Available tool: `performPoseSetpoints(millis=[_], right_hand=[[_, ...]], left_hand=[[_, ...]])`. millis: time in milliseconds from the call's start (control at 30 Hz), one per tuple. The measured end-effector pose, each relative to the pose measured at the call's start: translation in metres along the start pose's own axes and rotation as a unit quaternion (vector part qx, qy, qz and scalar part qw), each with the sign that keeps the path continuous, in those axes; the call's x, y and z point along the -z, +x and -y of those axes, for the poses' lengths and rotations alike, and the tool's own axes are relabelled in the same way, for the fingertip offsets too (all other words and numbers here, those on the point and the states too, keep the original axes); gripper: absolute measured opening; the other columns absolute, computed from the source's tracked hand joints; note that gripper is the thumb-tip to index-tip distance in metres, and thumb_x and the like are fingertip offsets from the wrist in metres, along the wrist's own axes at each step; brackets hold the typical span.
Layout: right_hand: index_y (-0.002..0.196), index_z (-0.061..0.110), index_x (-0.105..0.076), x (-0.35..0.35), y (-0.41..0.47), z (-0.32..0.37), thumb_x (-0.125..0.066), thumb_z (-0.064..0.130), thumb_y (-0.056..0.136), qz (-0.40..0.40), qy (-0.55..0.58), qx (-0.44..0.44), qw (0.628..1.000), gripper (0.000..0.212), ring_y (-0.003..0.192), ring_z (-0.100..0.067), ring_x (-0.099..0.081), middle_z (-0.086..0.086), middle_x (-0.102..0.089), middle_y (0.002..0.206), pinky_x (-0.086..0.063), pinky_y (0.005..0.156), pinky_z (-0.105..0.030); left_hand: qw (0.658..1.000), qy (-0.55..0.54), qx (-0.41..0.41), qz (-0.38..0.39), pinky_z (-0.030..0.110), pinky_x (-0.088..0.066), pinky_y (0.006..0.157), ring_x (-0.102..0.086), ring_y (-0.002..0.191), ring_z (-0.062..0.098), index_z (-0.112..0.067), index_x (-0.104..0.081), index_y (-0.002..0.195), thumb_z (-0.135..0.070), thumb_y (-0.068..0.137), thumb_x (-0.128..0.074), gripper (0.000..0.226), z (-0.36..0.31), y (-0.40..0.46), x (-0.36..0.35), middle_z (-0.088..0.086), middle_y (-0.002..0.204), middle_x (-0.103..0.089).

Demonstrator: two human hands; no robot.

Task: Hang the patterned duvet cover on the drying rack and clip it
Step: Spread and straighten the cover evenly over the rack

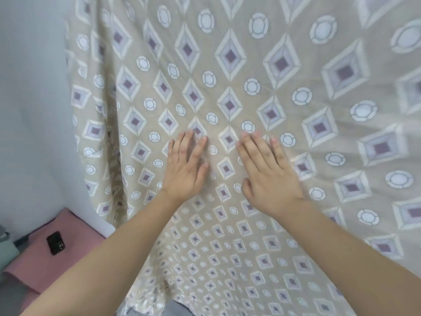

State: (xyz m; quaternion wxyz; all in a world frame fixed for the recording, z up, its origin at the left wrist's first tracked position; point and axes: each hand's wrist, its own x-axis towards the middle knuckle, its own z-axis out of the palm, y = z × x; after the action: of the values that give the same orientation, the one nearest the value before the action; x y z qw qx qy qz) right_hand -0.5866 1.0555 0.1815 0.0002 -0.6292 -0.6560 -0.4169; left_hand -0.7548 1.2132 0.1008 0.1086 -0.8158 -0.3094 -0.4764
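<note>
The patterned duvet cover (250, 71) hangs in front of me and fills most of the view: beige cloth with purple diamonds and white circles. It falls from above the frame down to my legs. My left hand (186, 166) lies flat on the cloth with straight fingers, just left of centre. Beside it, my right hand (267, 173) presses flat on the cloth too, fingers spread. The drying rack and any clips are hidden from view.
A pale wall (32, 87) stands at the left, next to the cover's folded left edge. Low at the left lies a pink mat (45, 258) with a small black object (55, 242) on it.
</note>
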Motion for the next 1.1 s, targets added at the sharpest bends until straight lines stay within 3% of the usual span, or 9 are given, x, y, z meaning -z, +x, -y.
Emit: performPoseSetpoints(millis=[267, 367, 433, 500, 533, 600, 733, 967, 1100], right_hand=[[0.144, 0.005, -0.043, 0.106, 0.092, -0.059, -0.048, 0.021, 0.08, -0.253, 0.014, 0.009, 0.967, 0.066, 0.144, -0.032, -0.027, -0.014, -0.033, 0.154, -0.017, 0.118, -0.052], [0.14, 0.005, -0.048, 0.141, 0.115, -0.075, -0.047, 0.019, 0.079, -0.32, 0.001, 0.004, 0.947, 0.062, 0.14, -0.034, -0.035, -0.015, -0.039, 0.15, -0.02, 0.116, -0.054], [0.138, 0.005, -0.049, 0.157, 0.129, -0.081, -0.044, 0.022, 0.081, -0.307, -0.011, -0.018, 0.951, 0.059, 0.136, -0.036, -0.039, -0.017, -0.042, 0.147, -0.021, 0.116, -0.054], [0.124, 0.003, -0.056, 0.17, 0.143, -0.081, -0.041, 0.026, 0.083, -0.265, -0.02, -0.058, 0.962, 0.049, 0.113, -0.037, -0.052, -0.019, -0.056, 0.125, -0.033, 0.106, -0.052], [0.109, 0.004, -0.059, 0.177, 0.148, -0.079, -0.04, 0.029, 0.085, -0.246, -0.02, -0.081, 0.966, 0.04, 0.093, -0.035, -0.056, -0.017, -0.061, 0.106, -0.042, 0.092, -0.048], [0.088, 0.01, -0.05, 0.19, 0.159, -0.078, -0.035, 0.037, 0.092, -0.173, 0.004, -0.112, 0.979, 0.03, 0.069, -0.028, -0.047, -0.008, -0.055, 0.08, -0.037, 0.065, -0.037], [0.078, 0.016, -0.044, 0.198, 0.177, -0.087, -0.026, 0.053, 0.097, 0.025, 0.087, -0.122, 0.988, 0.046, 0.071, -0.023, -0.048, 0.002, -0.046, 0.074, -0.03, 0.057, -0.032], [0.085, 0.018, -0.039, 0.189, 0.169, -0.074, -0.031, 0.054, 0.099, -0.085, -0.001, -0.117, 0.989, 0.04, 0.059, -0.021, -0.043, 0.005, -0.032, 0.061, -0.017, 0.045, -0.027], [0.084, 0.017, -0.038, 0.185, 0.167, -0.074, -0.03, 0.053, 0.1, -0.097, -0.018, -0.113, 0.989, 0.04, 0.055, -0.02, -0.04, 0.005, -0.032, 0.062, -0.015, 0.044, -0.027]], left_hand=[[0.978, -0.067, -0.039, -0.193, 0.062, -0.024, 0.111, -0.019, 0.143, 0.042, -0.017, -0.017, 0.151, -0.031, 0.099, -0.041, 0.059, -0.007, 0.146, 0.089, 0.013, 0.156, -0.006], [0.963, -0.091, -0.021, -0.253, 0.055, -0.021, 0.115, -0.021, 0.143, 0.035, -0.009, -0.026, 0.148, -0.025, 0.098, -0.039, 0.054, -0.018, 0.195, 0.134, 0.018, 0.154, -0.016], [0.967, -0.076, -0.001, -0.244, 0.051, -0.018, 0.116, -0.031, 0.139, 0.028, -0.01, -0.038, 0.144, -0.025, 0.098, -0.035, 0.048, -0.018, 0.22, 0.157, 0.013, 0.149, -0.033], [0.977, -0.078, -0.007, -0.2, 0.049, -0.016, 0.118, -0.044, 0.129, 0.02, -0.012, -0.052, 0.133, -0.028, 0.099, -0.029, 0.045, -0.014, 0.237, 0.171, 0.004, 0.136, -0.052], [0.981, -0.085, -0.022, -0.175, 0.045, -0.019, 0.117, -0.051, 0.121, 0.018, -0.012, -0.059, 0.126, -0.029, 0.099, -0.027, 0.044, -0.012, 0.241, 0.175, 0.001, 0.126, -0.059], [0.986, -0.077, -0.059, -0.138, 0.036, -0.028, 0.108, -0.057, 0.104, 0.018, -0.014, -0.066, 0.112, -0.031, 0.1, -0.026, 0.045, -0.007, 0.243, 0.175, -0.006, 0.106, -0.066], [0.982, -0.077, -0.086, -0.15, 0.035, -0.033, 0.093, -0.054, 0.096, 0.017, -0.019, -0.065, 0.106, -0.031, 0.102, -0.031, 0.037, -0.001, 0.235, 0.169, -0.011, 0.094, -0.059], [0.975, -0.121, -0.093, -0.16, 0.041, -0.039, 0.089, -0.055, 0.092, 0.016, -0.02, -0.066, 0.097, -0.034, 0.1, -0.039, 0.03, 0.005, 0.233, 0.174, -0.008, 0.093, -0.06], [0.983, -0.06, 0.055, -0.162, 0.04, -0.036, 0.089, -0.051, 0.093, 0.025, -0.013, -0.066, 0.087, -0.04, 0.097, -0.022, 0.053, 0.03, 0.252, 0.186, 0.004, 0.096, -0.058]])
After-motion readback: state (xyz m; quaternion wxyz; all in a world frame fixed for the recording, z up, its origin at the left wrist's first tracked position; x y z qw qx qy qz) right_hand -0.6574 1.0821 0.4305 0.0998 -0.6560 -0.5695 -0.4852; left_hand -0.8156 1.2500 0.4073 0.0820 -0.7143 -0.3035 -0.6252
